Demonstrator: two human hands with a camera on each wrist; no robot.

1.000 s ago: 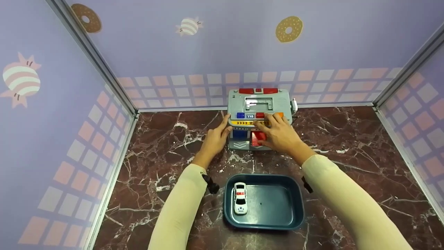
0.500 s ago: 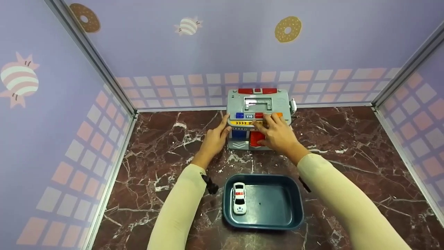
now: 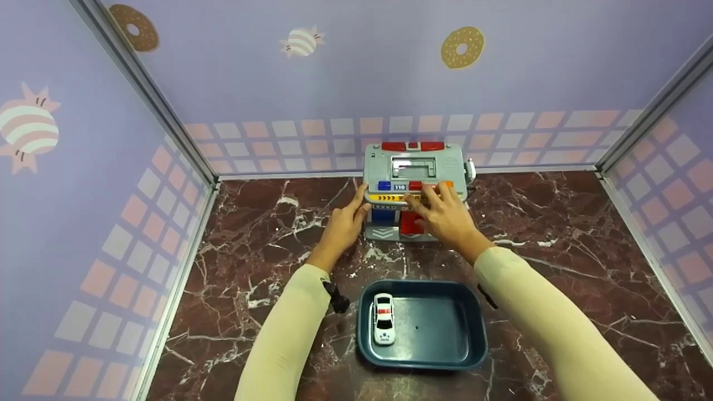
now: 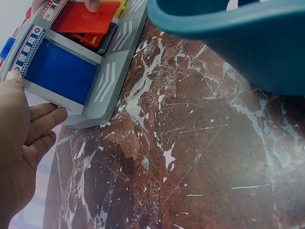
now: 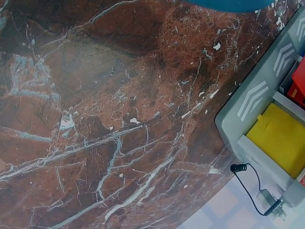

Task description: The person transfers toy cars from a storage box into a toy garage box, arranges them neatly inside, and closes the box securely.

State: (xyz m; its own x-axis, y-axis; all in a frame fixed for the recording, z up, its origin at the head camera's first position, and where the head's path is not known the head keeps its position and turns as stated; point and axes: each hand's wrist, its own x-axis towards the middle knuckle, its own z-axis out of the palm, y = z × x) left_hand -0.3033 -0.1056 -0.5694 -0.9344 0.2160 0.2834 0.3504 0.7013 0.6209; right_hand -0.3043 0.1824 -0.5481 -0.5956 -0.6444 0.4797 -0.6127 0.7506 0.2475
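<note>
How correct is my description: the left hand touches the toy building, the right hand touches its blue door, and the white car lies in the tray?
One detail is wrong: the right hand touches the red door, not the blue one, as the left wrist view shows. The left hand does touch the toy building, and the white car lies in the tray.

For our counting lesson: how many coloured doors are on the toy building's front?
3: the blue door on the left, red door in the middle, yellow door on the right.
</note>
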